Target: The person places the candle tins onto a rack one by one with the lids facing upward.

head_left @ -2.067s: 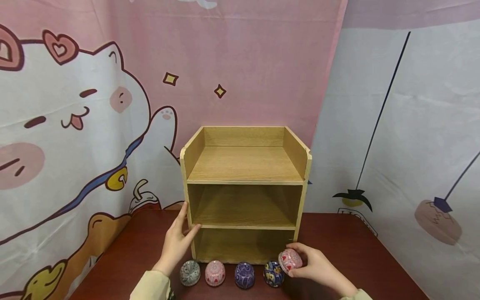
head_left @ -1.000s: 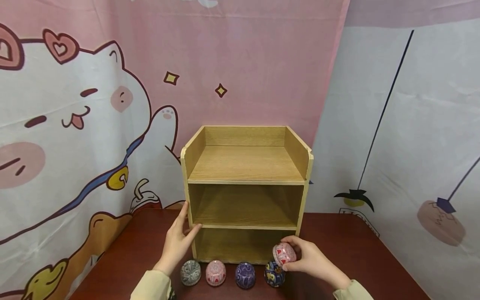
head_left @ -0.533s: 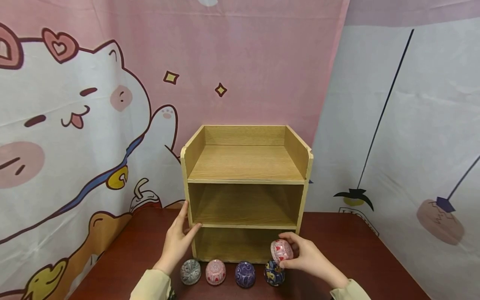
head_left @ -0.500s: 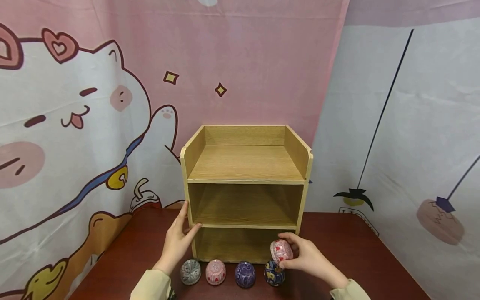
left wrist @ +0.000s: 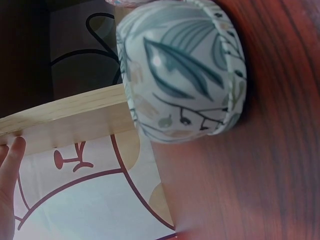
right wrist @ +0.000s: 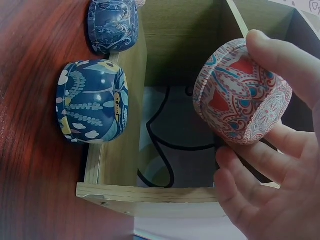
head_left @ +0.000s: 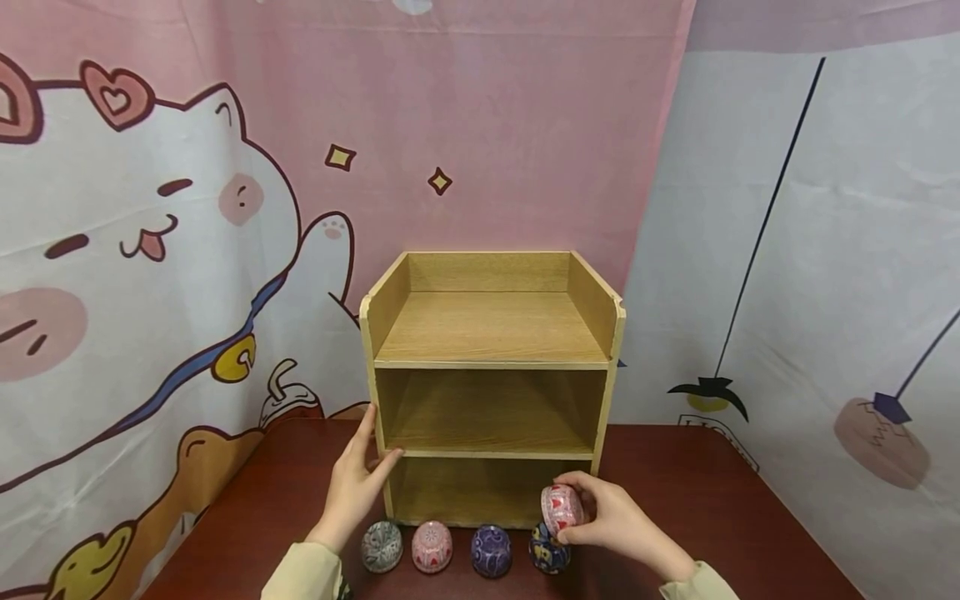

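My right hand (head_left: 615, 518) pinches a small round tin (head_left: 561, 507) with a pink and red pattern between thumb and fingers. In the right wrist view that tin (right wrist: 240, 92) is tilted, in front of the shelf's lower opening. In the head view it overlaps a dark blue tin (head_left: 550, 557) with yellow and white motifs. My left hand (head_left: 351, 482) rests against the left side panel of the wooden shelf (head_left: 491, 364), fingers extended and thumb at the front edge. Nearest to it stands a white tin (left wrist: 182, 75) with grey-green leaves.
Between the leafy and dark blue tins stand a pink tin (head_left: 432, 547) and a purple one (head_left: 491, 551), all in a row before the shelf. The dark red tabletop (head_left: 697, 500) runs back to a printed cloth backdrop (head_left: 510, 150).
My right hand has carried the pink and red tin left and slightly up from beside the dark blue tin, then dipped a little and turned it. My left hand has stayed on the shelf.
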Tool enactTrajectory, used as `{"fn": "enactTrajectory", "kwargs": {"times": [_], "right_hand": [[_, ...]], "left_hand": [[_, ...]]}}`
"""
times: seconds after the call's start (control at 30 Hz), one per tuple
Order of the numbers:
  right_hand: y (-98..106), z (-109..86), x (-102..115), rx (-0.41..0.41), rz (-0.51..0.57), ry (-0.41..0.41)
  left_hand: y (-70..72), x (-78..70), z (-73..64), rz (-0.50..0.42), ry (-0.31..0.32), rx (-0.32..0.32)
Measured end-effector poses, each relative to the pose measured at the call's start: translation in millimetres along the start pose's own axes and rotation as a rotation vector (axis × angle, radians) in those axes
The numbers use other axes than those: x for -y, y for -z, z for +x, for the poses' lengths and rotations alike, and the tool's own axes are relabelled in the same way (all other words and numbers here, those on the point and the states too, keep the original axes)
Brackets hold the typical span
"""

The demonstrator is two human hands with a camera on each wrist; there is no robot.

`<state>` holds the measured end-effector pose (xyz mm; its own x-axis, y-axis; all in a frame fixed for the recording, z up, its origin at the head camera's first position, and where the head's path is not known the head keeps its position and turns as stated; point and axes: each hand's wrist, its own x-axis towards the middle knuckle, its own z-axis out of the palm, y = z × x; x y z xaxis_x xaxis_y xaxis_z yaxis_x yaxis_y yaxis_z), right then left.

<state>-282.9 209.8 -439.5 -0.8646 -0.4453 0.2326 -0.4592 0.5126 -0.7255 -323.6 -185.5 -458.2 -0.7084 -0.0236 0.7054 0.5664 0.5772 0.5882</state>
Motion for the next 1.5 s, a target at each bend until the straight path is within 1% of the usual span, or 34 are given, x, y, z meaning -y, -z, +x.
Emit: {"fn": "enactTrajectory", "kwargs": {"times": [0.13,0.3,0.6,0.8,0.97,1.07,1.3,1.5], "right_hand": [[1,-0.4,0,-0.013,0.003,-0.004],[1,-0.1,-1,-0.007,0.030,-0.016],[1,1.6,1,-0.020,0.030,-0.014],[0,1.3,4,-0.016,0.013,0.017],[-2,0.2,6,-0.018,0.036,0.062],[-2,-0.5,7,-0.024,0.034,0.087],[0,-2.5,10,0.013,0.100,0.049],[0,-4.4,13,0.005,0.112,0.039]], "left_hand": [[0.0,0.4,0.3,0.000,-0.004,-0.006],[-0.2,1.3,0.2,0.006,-0.009,-0.005],[0.2,1.4,0.9,0.028,-0.036,-0.014],[-0.2,2.4,1.2,0.027,-0.024,-0.013],[-0.6,2.9,0.0,0.021,-0.053,-0.023],[-0.9,2.8,-0.5,0.019,-0.058,-0.027],[-1.1,2.7,0.3,0.027,-0.046,-0.027],[-0.8,1.7,-0.4,0.019,-0.055,-0.028]]}}
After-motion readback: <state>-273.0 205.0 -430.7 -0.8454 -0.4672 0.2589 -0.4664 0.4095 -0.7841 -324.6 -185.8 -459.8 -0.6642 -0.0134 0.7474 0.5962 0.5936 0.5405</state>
